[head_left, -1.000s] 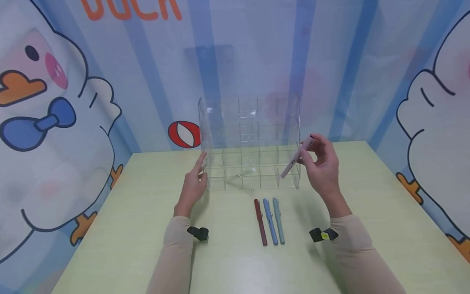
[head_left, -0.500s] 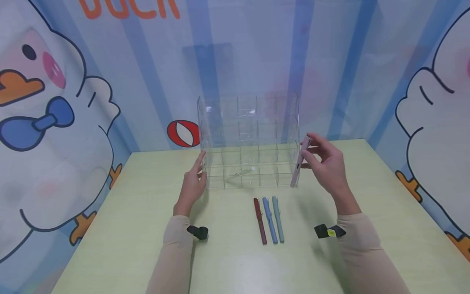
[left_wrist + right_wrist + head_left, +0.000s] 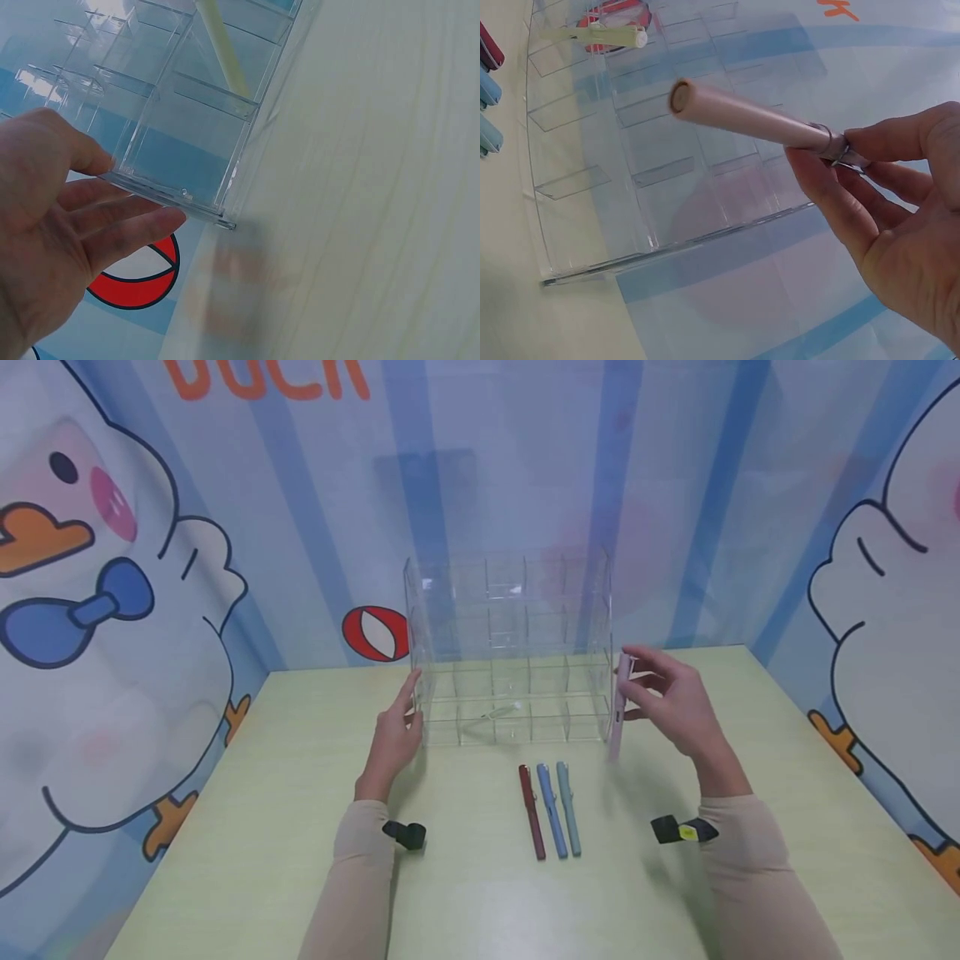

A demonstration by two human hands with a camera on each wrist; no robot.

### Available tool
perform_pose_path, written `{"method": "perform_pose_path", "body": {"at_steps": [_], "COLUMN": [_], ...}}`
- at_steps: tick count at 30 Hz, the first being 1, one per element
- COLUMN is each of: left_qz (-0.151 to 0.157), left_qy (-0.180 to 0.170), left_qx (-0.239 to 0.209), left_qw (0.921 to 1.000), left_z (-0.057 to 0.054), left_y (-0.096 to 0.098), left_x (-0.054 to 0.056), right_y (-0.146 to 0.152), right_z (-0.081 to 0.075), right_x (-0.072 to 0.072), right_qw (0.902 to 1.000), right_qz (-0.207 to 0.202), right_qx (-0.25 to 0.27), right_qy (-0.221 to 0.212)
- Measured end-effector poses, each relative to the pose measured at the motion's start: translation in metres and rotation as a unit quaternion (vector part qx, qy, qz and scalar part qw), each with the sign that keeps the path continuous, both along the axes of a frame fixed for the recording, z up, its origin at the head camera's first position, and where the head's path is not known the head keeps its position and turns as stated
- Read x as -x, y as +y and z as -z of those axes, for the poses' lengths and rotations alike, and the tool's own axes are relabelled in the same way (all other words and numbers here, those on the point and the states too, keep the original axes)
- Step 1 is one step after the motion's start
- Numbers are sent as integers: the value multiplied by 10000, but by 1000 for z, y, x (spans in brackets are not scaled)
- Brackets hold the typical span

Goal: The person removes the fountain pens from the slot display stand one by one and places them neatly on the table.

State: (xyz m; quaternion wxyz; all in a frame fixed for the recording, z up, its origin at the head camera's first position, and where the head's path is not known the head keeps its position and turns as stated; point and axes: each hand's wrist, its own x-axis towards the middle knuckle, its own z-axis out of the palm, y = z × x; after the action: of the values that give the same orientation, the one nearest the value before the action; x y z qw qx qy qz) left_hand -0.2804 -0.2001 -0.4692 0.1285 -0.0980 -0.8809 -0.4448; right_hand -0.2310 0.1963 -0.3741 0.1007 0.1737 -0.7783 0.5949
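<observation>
A clear divided rack (image 3: 510,743) stands on the table, with a pale yellow-green pen (image 3: 501,713) slanting inside a lower compartment. My left hand (image 3: 396,739) pinches the rack's left side panel (image 3: 169,199), thumb on the inner face and fingers along the outside. Just beyond the right side panel, my right hand (image 3: 671,702) holds a lilac-pink pen (image 3: 617,718) by its clip end between thumb and fingertips. That pen stands nearly upright in the head view; its free end (image 3: 681,97) points toward the camera in the right wrist view.
In front of the rack, a dark red pen (image 3: 532,814), a blue pen (image 3: 552,812) and a teal pen (image 3: 568,810) lie side by side on the pale table (image 3: 465,893). A striped cartoon backdrop (image 3: 510,485) rises close behind the rack.
My right hand has shifted right and slightly down, taking the lilac-pink pen from a slant over the rack's front right corner to nearly upright outside it. The left hand has stayed in place.
</observation>
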Motion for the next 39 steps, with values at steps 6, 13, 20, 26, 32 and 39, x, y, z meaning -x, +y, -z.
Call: {"method": "perform_pose_path", "body": {"at_steps": [6,13,20,26,32,39], "left_qz": [-26,25,21,18,-3,-22], "left_qy": [45,154,75,20,15,43], "left_qx": [-12,34,32,19,28,5], "left_qw": [10000,9999,10000,10000,10000,10000], "left_z": [0,3,1,1,1,0], "left_y": [0,-1,0,0,0,2], "left_x": [0,1,1,1,1,0], "right_y": [3,7,14,15,15,16], "right_z": [-5,-5,-4,-5,-3,8], "right_x": [-4,-5,-4,-3,0,7], "right_qw": [9994,9974,9960,9949,9921,9875], "right_qz": [35,206,82,-179,-359,-677], "right_qx": [-232,-612,-785,-638,-634,-619], "right_qy": [-267,-320,-419,-760,-1019,-1280]}}
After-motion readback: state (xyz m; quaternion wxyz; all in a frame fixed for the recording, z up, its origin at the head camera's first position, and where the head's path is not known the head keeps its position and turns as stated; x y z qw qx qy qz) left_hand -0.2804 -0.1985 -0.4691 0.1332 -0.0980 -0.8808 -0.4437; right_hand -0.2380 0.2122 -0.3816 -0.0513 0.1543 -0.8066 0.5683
